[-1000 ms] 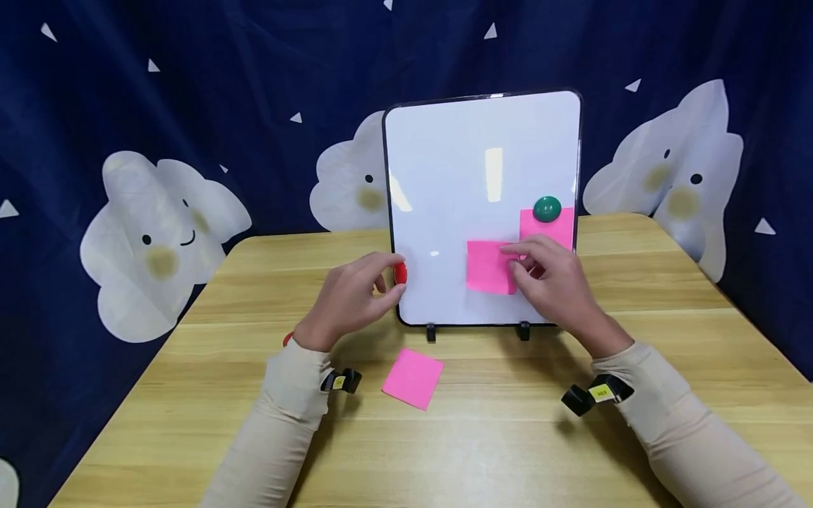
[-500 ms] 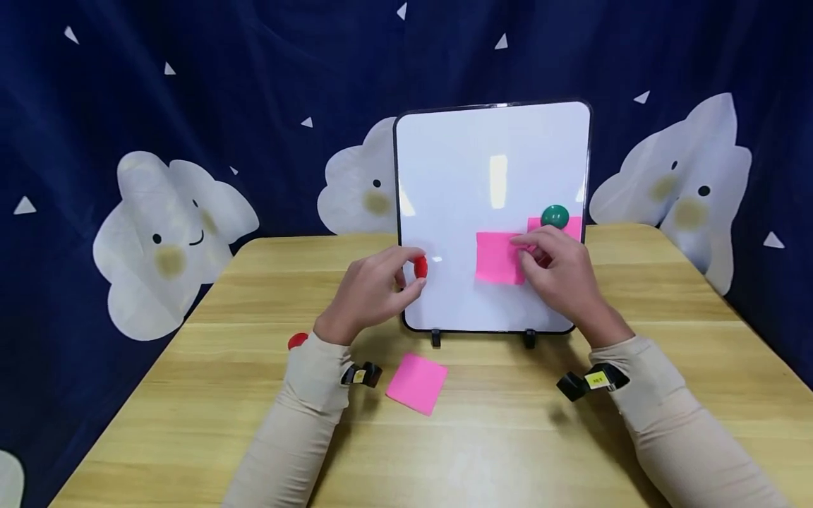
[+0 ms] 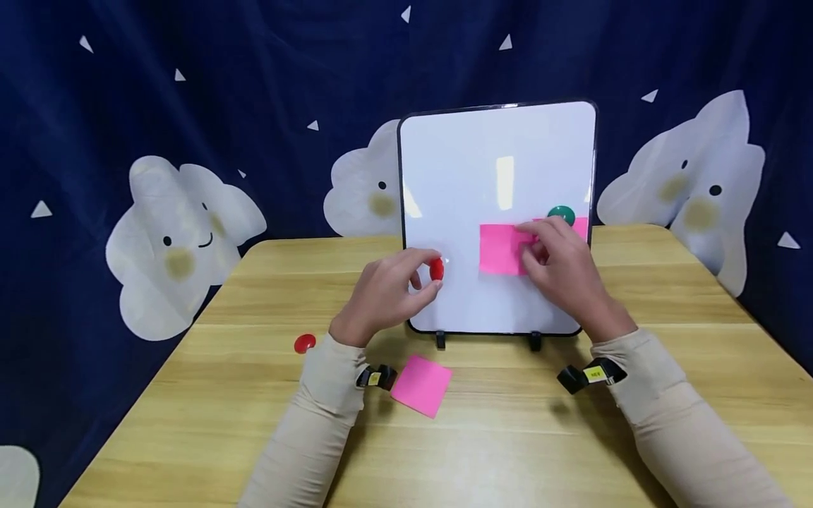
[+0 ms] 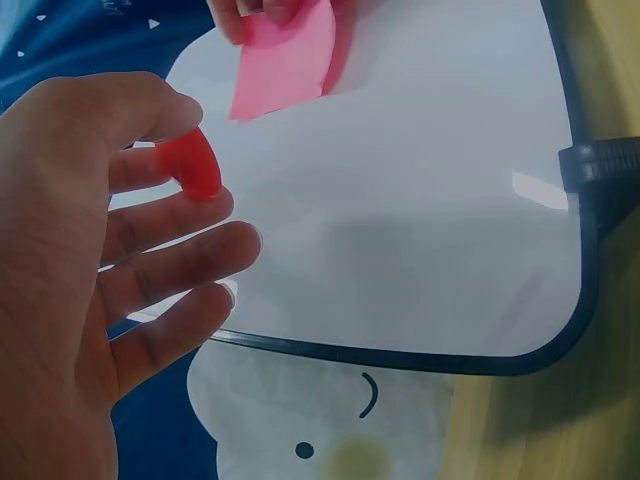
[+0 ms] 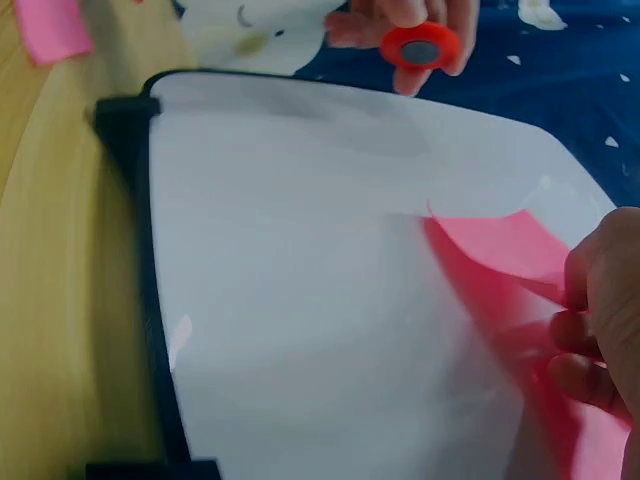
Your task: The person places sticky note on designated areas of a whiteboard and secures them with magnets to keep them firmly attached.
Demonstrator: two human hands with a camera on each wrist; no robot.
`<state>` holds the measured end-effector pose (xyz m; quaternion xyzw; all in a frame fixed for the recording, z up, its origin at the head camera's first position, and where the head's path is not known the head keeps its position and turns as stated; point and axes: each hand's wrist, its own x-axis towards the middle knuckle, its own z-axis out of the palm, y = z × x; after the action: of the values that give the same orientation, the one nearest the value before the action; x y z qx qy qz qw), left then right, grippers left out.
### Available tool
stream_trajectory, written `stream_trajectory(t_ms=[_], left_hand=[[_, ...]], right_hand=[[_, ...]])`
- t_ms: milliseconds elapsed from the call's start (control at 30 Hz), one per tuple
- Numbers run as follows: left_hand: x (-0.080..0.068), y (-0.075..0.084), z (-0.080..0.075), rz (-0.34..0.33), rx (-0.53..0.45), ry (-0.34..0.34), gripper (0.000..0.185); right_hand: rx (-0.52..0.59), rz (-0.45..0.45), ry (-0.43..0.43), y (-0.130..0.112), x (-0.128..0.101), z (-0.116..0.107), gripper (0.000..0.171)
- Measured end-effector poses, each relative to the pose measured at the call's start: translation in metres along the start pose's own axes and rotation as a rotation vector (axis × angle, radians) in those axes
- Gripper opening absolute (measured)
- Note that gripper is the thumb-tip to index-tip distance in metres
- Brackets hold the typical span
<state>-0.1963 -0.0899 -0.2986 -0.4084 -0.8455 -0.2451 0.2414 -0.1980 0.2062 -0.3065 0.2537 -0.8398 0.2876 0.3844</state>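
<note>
A small whiteboard point(image 3: 483, 169) stands upright on two black feet on the wooden table. My right hand point(image 3: 559, 264) pinches a pink sticky note point(image 3: 500, 248) by its right edge and holds it against the board point(image 5: 300, 260); the pink note point(image 5: 500, 260) curls at its free edge. Behind that hand a green magnet point(image 3: 562, 214) pins another pink note point(image 3: 579, 227) to the board. My left hand point(image 3: 390, 289) pinches a red magnet point(image 3: 436, 269) in front of the board's lower left part; this red magnet point(image 4: 190, 165) sits between thumb and fingers, left of the pink note point(image 4: 285, 60).
A loose pink sticky note point(image 3: 421, 385) lies on the table point(image 3: 508, 437) in front of the board. Another red magnet point(image 3: 305, 343) lies on the table to the left. A dark blue curtain with white cloud figures point(image 3: 184, 233) hangs behind.
The left hand has carried the red magnet rightward, from the board's left edge onto its face. The right hand has raised the pink note slightly on the board.
</note>
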Motion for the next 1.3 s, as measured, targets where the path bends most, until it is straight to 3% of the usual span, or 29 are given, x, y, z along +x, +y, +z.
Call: stream_trajectory(t_ms=[333, 500, 867, 1100, 1300], left_hand=[[-0.001, 0.003, 0.003, -0.013, -0.012, -0.012, 0.027], [-0.001, 0.003, 0.003, -0.019, -0.006, -0.003, 0.027], [0.016, 0.010, 0.007, 0.000, 0.017, -0.011, 0.022], [0.023, 0.013, 0.009, -0.003, 0.021, -0.019, 0.025], [0.031, 0.015, 0.009, -0.003, 0.011, -0.010, 0.024]], right_hand=[[-0.012, -0.023, 0.009, -0.004, 0.001, 0.008, 0.025], [-0.037, -0.045, 0.017, -0.007, 0.001, 0.009, 0.028], [-0.133, -0.048, -0.034, -0.004, 0.000, 0.005, 0.034], [-0.212, -0.100, -0.032, 0.000, -0.001, 0.004, 0.036], [-0.254, -0.074, -0.041, 0.002, -0.007, 0.003, 0.040]])
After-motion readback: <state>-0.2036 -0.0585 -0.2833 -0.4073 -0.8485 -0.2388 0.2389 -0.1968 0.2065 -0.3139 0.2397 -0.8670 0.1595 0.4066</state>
